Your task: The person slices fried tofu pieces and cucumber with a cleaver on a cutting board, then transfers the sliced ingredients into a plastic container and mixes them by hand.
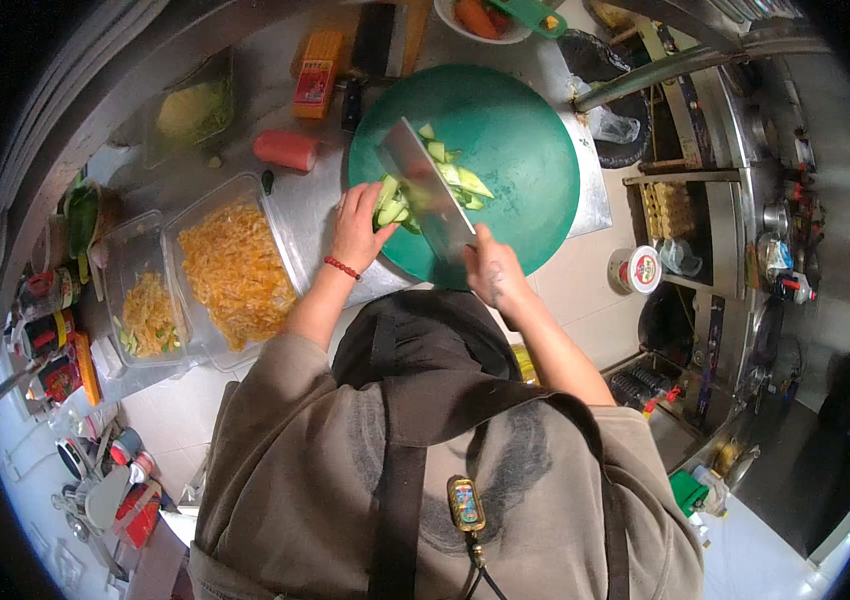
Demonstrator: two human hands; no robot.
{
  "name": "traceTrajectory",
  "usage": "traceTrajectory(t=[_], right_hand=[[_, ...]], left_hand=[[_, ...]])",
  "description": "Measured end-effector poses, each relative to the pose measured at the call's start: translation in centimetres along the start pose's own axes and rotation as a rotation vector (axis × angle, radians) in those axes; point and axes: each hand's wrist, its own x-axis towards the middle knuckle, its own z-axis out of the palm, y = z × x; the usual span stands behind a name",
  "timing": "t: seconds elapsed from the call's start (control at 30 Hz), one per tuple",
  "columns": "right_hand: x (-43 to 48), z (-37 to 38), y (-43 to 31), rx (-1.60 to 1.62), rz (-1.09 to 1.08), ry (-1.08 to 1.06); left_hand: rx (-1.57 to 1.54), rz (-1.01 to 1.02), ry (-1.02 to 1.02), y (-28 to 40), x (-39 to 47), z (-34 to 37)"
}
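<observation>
On a round green cutting board (530,150) lie cut pieces of a green vegetable, likely cucumber (474,182). My right hand (496,268) grips the handle of a broad cleaver (425,176), whose blade slants across the board among the pieces. Left of the blade, my left hand (357,221) has its fingers and thumb around a cluster of green pieces (392,208) at the board's left edge. A red bead bracelet (342,268) circles the left wrist. The blade hides part of the vegetable.
Clear plastic containers of shredded orange food (233,274) stand left on the steel counter (305,206). A pink sausage-like roll (286,151) and an orange packet (317,75) lie beyond. A bowl (496,34) holds carrots. At right are a black-lined bin (623,154) and white tub (635,270).
</observation>
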Motion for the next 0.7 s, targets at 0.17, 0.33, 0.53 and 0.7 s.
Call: traceTrajectory(t=[0.17, 0.33, 0.53, 0.7], right_hand=[[-3.5, -2.2, 6.7, 0.908, 0.417, 0.057], [-6.7, -0.3, 10.5, 0.902, 0.555, 0.227], [-3.3, 2.5, 6.6, 0.858, 0.465, 0.144], [-0.1, 5.8, 2.5, 0.916, 0.353, 0.039]], left_hand=[[-0.238, -0.281, -0.125, 1.3, 1.9, 1.1], [-0.014, 0.048, 0.041, 1.1, 5.5, 2.1], [0.034, 0.146, -0.098, 0.9, 6.6, 4.6], [-0.087, 0.079, 0.031, 2.4, 5.8, 5.3]])
